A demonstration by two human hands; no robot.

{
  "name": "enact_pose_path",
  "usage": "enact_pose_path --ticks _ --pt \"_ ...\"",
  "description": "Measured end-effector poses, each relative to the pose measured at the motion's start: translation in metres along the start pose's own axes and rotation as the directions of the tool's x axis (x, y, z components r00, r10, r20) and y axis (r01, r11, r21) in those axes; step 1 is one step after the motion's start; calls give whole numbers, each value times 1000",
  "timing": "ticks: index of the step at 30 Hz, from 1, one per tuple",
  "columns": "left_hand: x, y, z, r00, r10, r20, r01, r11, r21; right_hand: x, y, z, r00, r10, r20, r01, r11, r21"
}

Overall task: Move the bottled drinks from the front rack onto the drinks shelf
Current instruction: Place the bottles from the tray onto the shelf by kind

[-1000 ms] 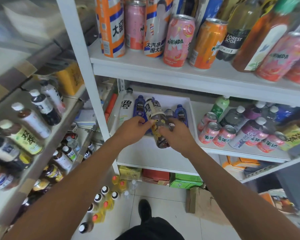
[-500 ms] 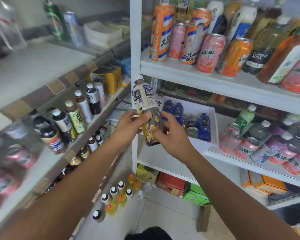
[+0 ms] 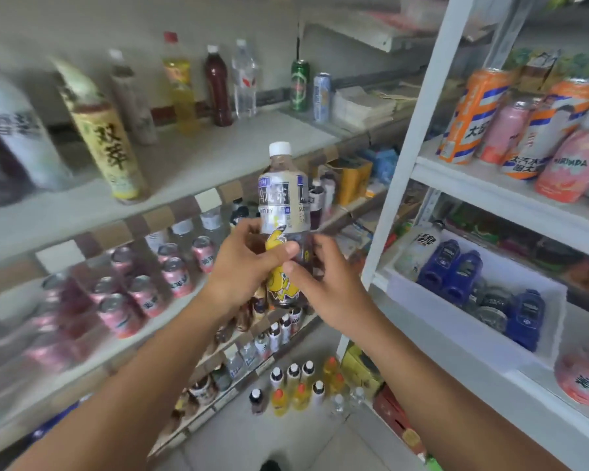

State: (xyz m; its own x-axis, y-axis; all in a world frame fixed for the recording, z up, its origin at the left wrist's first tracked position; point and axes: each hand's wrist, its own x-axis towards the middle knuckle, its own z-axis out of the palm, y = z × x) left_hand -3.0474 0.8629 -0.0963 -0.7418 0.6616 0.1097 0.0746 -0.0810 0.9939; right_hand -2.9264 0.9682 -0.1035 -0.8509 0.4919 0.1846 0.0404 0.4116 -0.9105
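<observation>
Bottle in play: you are holding one clear plastic tea bottle with a white cap and a white-and-yellow label (image 3: pixel 284 229) upright, in the air between the two shelving units.
Hands: your left hand (image 3: pixel 244 266) is curling round the bottle's lower body, thumb across the front; your right hand (image 3: pixel 323 283) is pinching its right side with thumb and fingertips.
White tray: one white plastic tray (image 3: pixel 470 321) is sitting on the white metal rack (image 3: pixel 419 137) at your right, carrying three blue bottles, one white-labelled bottle and a few dark-capped ones I cannot count.
Drinks shelf: the long pale shelf (image 3: pixel 218 154) at your left is carrying seven upright bottles and two cans at the far end.
Lower tier: about ten pink cans are standing there; blur is hiding the rest.
Floor: roughly ten small bottles are clustering on the pale tiled floor (image 3: pixel 286 443).
</observation>
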Motion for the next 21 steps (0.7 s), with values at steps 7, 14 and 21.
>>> enact_pose_path --ticks 7,14,21 --pt "-38 22 -85 994 19 -106 -12 997 70 3 -39 72 978 -100 182 98 995 20" --pt "-44 42 -169 981 103 -164 -76 984 160 36 -84 153 959 -160 236 164 986 1" --pt "-33 52 -255 966 138 -221 -90 973 211 74 -119 236 956 -182 230 183 983 20"
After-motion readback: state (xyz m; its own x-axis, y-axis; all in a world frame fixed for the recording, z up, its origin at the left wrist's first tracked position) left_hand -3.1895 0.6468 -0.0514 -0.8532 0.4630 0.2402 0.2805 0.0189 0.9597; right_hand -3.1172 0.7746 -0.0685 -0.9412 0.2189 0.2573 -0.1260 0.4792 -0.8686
